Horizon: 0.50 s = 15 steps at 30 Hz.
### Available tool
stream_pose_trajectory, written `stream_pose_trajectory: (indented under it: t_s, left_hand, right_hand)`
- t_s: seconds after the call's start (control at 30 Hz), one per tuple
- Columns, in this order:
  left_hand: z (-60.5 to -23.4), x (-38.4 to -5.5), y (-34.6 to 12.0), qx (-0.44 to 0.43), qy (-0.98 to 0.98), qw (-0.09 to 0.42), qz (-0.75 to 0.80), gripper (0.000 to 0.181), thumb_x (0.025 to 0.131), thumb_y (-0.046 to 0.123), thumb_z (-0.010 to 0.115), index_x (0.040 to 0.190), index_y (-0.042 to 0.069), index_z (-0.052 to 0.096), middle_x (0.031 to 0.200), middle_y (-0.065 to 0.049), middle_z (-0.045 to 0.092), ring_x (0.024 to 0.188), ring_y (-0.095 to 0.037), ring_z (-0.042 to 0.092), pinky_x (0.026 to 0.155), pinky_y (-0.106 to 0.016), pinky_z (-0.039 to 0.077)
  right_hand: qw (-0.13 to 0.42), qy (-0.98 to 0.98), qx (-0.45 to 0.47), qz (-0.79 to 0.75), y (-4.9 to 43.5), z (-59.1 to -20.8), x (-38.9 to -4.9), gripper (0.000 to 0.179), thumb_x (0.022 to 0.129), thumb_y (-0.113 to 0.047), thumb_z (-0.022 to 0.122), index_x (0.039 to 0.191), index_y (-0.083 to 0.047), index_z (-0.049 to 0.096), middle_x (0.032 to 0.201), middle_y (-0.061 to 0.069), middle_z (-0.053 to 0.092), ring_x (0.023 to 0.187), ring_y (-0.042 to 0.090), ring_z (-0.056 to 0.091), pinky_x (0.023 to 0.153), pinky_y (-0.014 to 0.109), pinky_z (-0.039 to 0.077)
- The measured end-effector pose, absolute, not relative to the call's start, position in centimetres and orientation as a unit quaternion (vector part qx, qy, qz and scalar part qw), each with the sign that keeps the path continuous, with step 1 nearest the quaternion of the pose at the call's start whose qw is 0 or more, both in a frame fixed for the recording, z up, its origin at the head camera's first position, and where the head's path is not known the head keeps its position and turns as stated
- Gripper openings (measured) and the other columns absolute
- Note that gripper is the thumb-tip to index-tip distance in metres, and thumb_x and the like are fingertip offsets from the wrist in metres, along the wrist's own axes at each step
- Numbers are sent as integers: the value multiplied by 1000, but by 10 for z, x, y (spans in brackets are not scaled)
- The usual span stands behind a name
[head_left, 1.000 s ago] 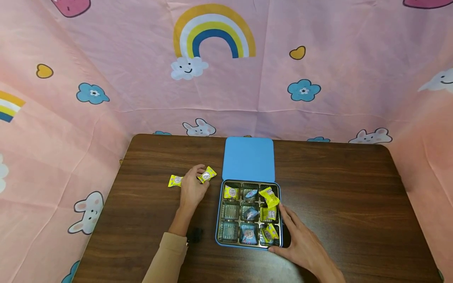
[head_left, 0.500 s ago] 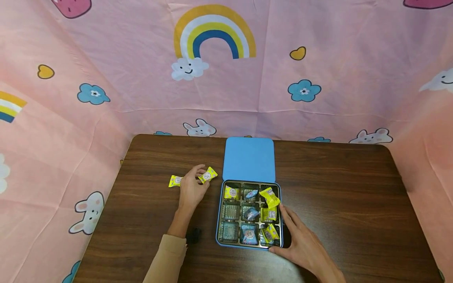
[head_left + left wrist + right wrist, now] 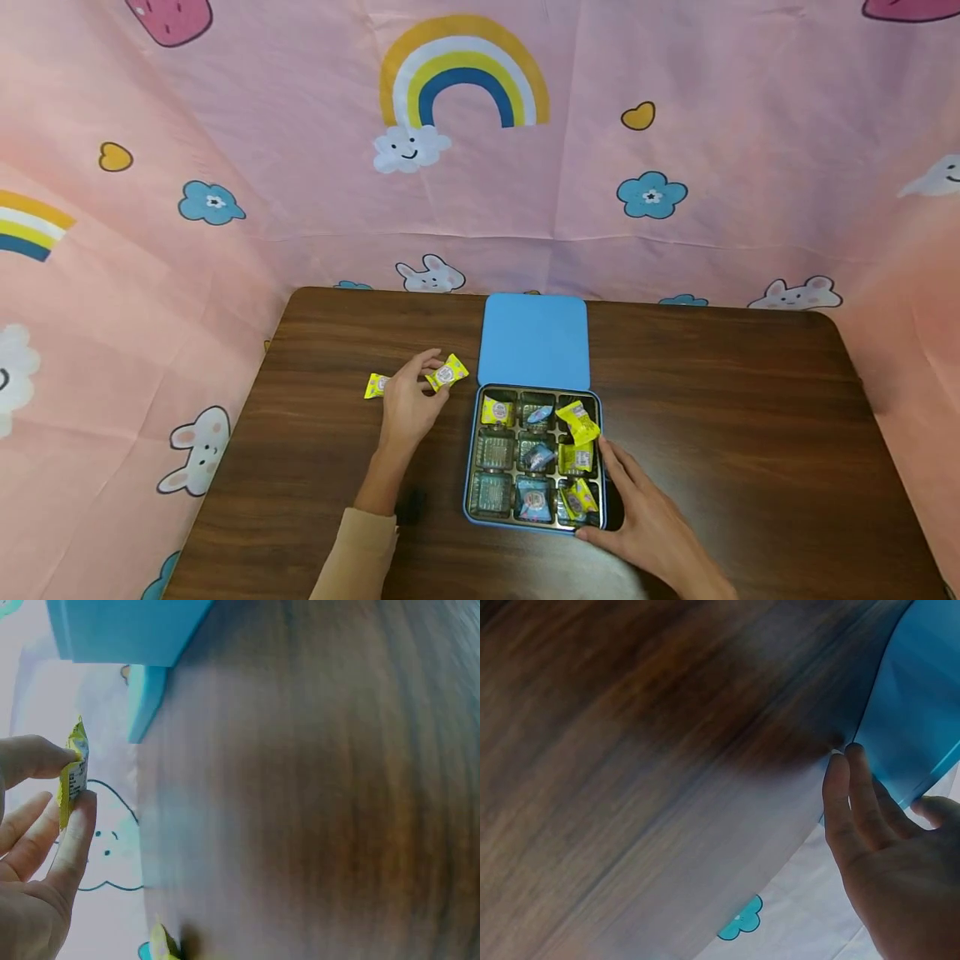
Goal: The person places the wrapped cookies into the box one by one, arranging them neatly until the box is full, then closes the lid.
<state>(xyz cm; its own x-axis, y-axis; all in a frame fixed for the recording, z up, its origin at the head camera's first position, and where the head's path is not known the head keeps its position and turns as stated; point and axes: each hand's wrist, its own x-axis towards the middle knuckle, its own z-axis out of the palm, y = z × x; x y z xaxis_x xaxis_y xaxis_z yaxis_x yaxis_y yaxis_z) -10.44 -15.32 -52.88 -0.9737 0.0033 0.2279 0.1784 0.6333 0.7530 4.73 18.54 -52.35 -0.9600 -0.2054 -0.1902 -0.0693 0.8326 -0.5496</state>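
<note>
1. across the wood-grained table (image 3: 757, 417), the things are grouped closely, so a short, low carry should be enough.

2. near the table's middle, the blue tin (image 3: 517, 526) is set with its lid (image 3: 535, 340) laid open beyond it; the lid is best left undisturbed while the compartments are worked over.

3. at the tin's right side, the right hand (image 3: 654, 521) is rested, its fingers straight and touching the wall, the thumb spread apart from them at the near corner. light pressure should steady the tin; by a harder push it could be slid askew.

4. left of the tin, the left hand (image 3: 408, 406) is raised above the table, its fingers clamped on a candy.

5. within the left column, the middle compartment (image 3: 495, 450) and near compartment (image 3: 492, 493) are seen bare; either could be reached without filled ones being crossed.

6. just beside the tin's far left corner, not touching it, the held yellow candy (image 3: 447, 374) is pinched. it is best gripped gently, lowered flat and released low; otherwise it could be left askew over an edge, like the far right yellow candy (image 3: 578, 422).

7. partly hidden by the left hand, the loose yellow candy (image 3: 374, 385) should not be brushed.
</note>
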Motion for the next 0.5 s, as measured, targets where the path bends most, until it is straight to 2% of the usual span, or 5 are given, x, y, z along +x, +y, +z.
stream_pose_trajectory:
  t_s: [0.17,0.5]
  left_hand:
    - [-523,-100,-150,-50,-893,107,-434,50,77,-3,79,124,4,66,108,-9,70,98,-23,66,74,-35,60]
    - [-512,-97,-148,-62,-891,108,-436,36,79,-1,79,113,2,70,109,-12,67,93,-26,70,74,-34,60]
  right_hand:
    - [124,952,-67,-273,187,-523,48,125,64,-86,65,161,-27,14,155,18,34,128,42,50,85,61,51]
    - [114,951,-73,-278,186,-525,49,122,67,-82,68,161,-28,13,156,18,34,126,43,52,80,59,53]
